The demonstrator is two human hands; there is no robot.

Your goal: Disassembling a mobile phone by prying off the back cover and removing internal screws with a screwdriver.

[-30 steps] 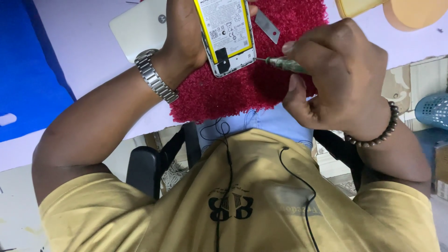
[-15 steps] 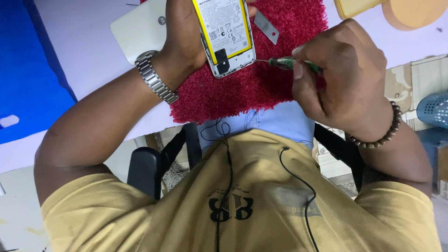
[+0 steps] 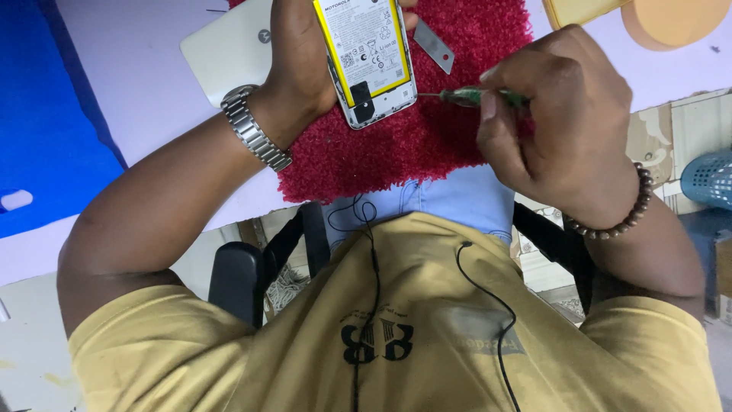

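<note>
The left hand [image 3: 305,57] wraps around an opened phone [image 3: 370,61], back cover off, yellow-edged battery facing up, held tilted just above a red fuzzy mat [image 3: 427,145] on the bench [image 3: 145,69]. The right hand [image 3: 560,126] is closed in a pinch on a thin green-handled screwdriver [image 3: 465,96], tip pointing at the phone's lower right edge, very near it; can't tell if it touches.

Handling, as a guess: the phone looks light but fragile w/ the back off, and the battery shouldn't be pressed or poked. Best gripped by the side frame, as the left hand does now. The screwdriver is light, stiff, thin, so it needs a firm fingertip pinch or it rolls.

Vs 0.5 s ago: the right hand sits a bit lower and the screwdriver's tip is nearer the phone's edge. Vs 1 s ago the tool lies more level. Left hand and phone have barely moved.

A white back cover [image 3: 229,49] lies on the bench left of the mat; 1 small grey blade [image 3: 435,46] rests on the mat.
</note>
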